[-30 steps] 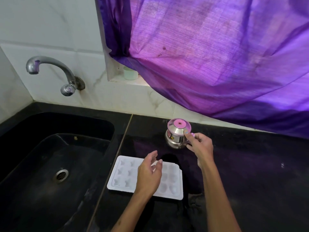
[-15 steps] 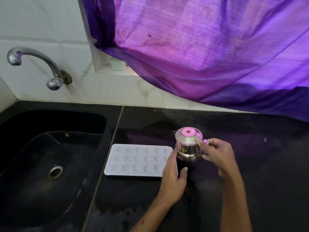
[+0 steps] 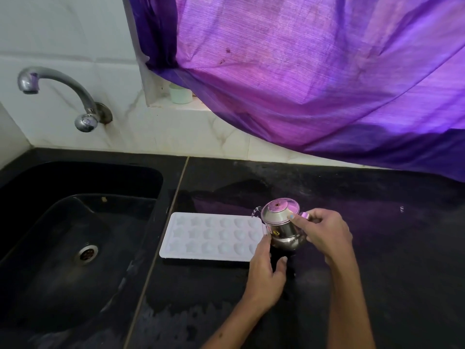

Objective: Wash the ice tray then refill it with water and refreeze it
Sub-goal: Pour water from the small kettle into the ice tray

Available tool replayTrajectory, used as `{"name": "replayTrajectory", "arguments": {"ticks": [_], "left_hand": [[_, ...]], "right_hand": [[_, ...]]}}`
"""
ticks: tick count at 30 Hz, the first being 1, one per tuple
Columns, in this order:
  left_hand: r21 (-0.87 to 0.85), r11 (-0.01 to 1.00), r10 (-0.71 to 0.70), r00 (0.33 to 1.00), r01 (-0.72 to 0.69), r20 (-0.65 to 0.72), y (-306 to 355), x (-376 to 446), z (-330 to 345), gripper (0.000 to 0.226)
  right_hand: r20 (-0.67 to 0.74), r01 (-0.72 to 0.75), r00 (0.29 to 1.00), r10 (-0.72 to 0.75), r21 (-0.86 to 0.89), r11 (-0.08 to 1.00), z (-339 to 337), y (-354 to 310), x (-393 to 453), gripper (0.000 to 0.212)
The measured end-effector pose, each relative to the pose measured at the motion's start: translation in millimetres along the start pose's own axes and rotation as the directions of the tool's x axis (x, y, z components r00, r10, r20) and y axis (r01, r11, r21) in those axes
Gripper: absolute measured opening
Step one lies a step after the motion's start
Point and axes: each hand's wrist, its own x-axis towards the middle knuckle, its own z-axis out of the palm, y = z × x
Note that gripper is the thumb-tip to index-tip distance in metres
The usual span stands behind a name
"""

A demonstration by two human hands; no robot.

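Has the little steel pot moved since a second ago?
Yes. The steel pot stood on the counter behind the ice tray; now the right hand holds it at the tray's right end, nearer the person and tilted toward the tray.

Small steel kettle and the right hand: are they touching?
Touching. In the head view the right hand wraps the small steel kettle from its handle side, with one fingertip pressed flat against its upper body.

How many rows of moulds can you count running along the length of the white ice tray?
3 rows on the ice tray: one along the far edge, one down the middle, one along the near edge. The left hand and the steel kettle cover the right end.
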Motion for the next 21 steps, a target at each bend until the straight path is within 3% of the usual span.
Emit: {"name": "replayTrajectory", "arguments": {"ticks": [21], "left_hand": [[0.008, 1.0, 0.006, 0.999, -0.007, 0.035, -0.5, 2.5, 3.0, 0.058]], "right_hand": [[-0.012, -0.027, 1.0, 0.028, 0.016, 0.999, -4.5, 2.0, -2.0, 0.032]]}}
